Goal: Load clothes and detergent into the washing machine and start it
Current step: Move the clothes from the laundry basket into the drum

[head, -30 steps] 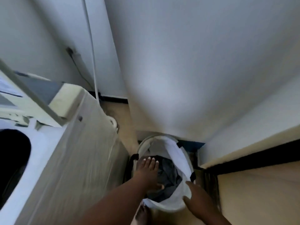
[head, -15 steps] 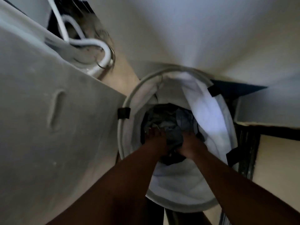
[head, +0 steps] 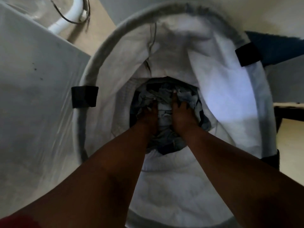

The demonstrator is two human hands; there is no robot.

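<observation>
A tall white fabric laundry hamper (head: 218, 89) with a round rim and black straps fills the view. At its bottom lies a heap of grey and blue clothes (head: 164, 111). Both my arms reach deep inside. My left hand (head: 148, 115) is dug into the left side of the heap, fingers buried in the cloth. My right hand (head: 181, 112) is pushed into the right side, fingers curled round the fabric. The grey-white side panel of the washing machine (head: 36, 99) stands right against the hamper on the left.
A white hose (head: 69, 17) and a thin dark cable lie on the floor behind the washing machine at the top left. A white wall rises beyond the hamper. A dark blue thing (head: 276, 50) and a dark skirting edge sit at the right.
The view has dropped closer over the hamper. Both hands have gone deeper into the clothes, and the right hand's fingers have spread further into the heap.
</observation>
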